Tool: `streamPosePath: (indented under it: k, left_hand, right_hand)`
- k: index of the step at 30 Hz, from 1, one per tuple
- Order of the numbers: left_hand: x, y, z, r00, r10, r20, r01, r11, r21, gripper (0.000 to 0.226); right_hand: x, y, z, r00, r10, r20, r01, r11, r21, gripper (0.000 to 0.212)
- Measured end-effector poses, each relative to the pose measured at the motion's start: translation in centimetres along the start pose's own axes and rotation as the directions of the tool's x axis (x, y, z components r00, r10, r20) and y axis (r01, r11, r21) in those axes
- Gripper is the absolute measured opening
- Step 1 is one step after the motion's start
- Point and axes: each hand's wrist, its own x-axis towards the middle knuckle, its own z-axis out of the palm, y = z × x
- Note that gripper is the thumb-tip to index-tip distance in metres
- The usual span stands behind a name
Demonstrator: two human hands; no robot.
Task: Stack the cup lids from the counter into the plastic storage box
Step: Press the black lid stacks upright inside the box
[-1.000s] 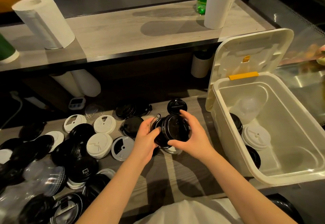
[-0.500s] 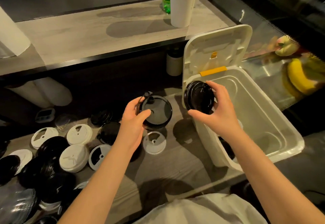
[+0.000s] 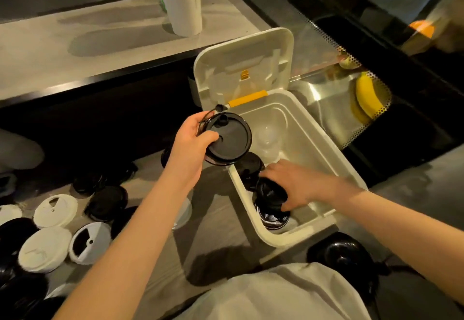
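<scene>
My right hand (image 3: pixel 296 184), at four o'clock, grips a black lid (image 3: pixel 270 194) atop the short stack in the box (image 3: pixel 301 238), my left hand (image 3: pixel 190 141) clutches a second lid (image 3: pixel 228 139) at its ten o'clock corner, and many loose lids (image 3: pixel 45 248) crowd the counter (image 3: pixel 213 206) at eight, so I judge most remains.

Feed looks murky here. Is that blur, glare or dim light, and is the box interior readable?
Head view: warm, dim light; the right hand in the storage box is slightly motion-blurred, softening its grip on the black lid stack; the left hand and its black lid are sharp; glare flares on the steel surface by the banana; box interior readable, near corner shadowed.
</scene>
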Motion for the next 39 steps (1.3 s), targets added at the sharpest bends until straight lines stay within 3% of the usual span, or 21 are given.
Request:
streamPosePath:
  k: [4, 7, 12, 19, 21, 23, 24, 26, 27, 28, 34, 39]
  left_hand:
    - [-0.1, -0.2, 1.0, 0.999, -0.007, -0.043, 0.006, 1.0, -0.026, 0.035]
    - [-0.2, -0.4, 1.2, 0.997, -0.002, -0.074, -0.001, 0.999, -0.04, 0.035]
    - [-0.3, -0.8, 1.7, 0.992, 0.001, -0.124, -0.011, 0.997, -0.079, 0.034]
    - [-0.2, -1.5, 2.1, 0.988, 0.016, -0.152, -0.027, 0.997, -0.072, 0.031]
    - [0.0, -1.6, 2.3, 0.989, 0.028, -0.143, -0.035, 0.998, -0.047, 0.032]
    - [0.3, -1.7, 2.7, 0.991, 0.035, -0.128, -0.037, 0.999, -0.018, 0.034]
    - [0.4, -1.7, 2.9, 0.993, 0.039, -0.115, -0.04, 0.999, -0.009, 0.035]
    - [0.7, -1.9, 3.5, 0.994, 0.046, -0.095, -0.044, 0.999, 0.014, 0.037]
    - [0.8, -2.0, 3.8, 0.995, 0.05, -0.084, -0.047, 0.998, 0.036, 0.037]
    - [0.9, -2.1, 4.2, 0.996, 0.053, -0.07, -0.049, 0.997, 0.061, 0.037]
    - [0.7, -1.8, 4.9, 0.991, 0.135, 0.025, -0.136, 0.945, 0.298, 0.041]
    - [0.3, -1.0, 2.6, 0.924, 0.382, 0.024, -0.305, 0.696, 0.65, 0.039]
  right_hand:
    - [1.4, -0.7, 1.3, 0.97, -0.18, 0.166, 0.218, 0.944, -0.248, 0.087]
    - [2.1, -0.9, 2.4, 0.933, -0.26, 0.248, 0.333, 0.887, -0.32, 0.088]
    - [3.2, -1.1, 3.4, 0.902, -0.347, 0.257, 0.426, 0.812, -0.399, 0.096]
    - [3.0, 0.5, 2.1, 0.927, -0.313, 0.206, 0.354, 0.912, -0.207, 0.095]
    - [2.6, 1.1, 1.0, 0.957, -0.284, 0.061, 0.288, 0.955, -0.065, 0.077]
    - [2.1, 1.8, -0.5, 0.963, -0.148, -0.224, 0.198, 0.955, 0.221, 0.047]
    - [1.8, 2.1, -1.4, 0.941, -0.007, -0.339, 0.169, 0.876, 0.451, 0.032]
    - [1.2, 2.2, -3.3, 0.89, 0.24, -0.388, 0.236, 0.485, 0.842, 0.018]
    - [1.0, 2.1, -4.1, 0.89, 0.289, -0.353, 0.264, 0.304, 0.915, 0.019]
    - [0.9, 1.9, -4.7, 0.897, 0.297, -0.326, 0.275, 0.2, 0.94, 0.02]
    - [0.8, 1.7, -5.8, 0.896, 0.332, -0.294, 0.275, 0.104, 0.956, 0.032]
    - [1.4, 2.8, -5.1, 0.857, 0.481, -0.183, 0.201, 0.013, 0.979, 0.022]
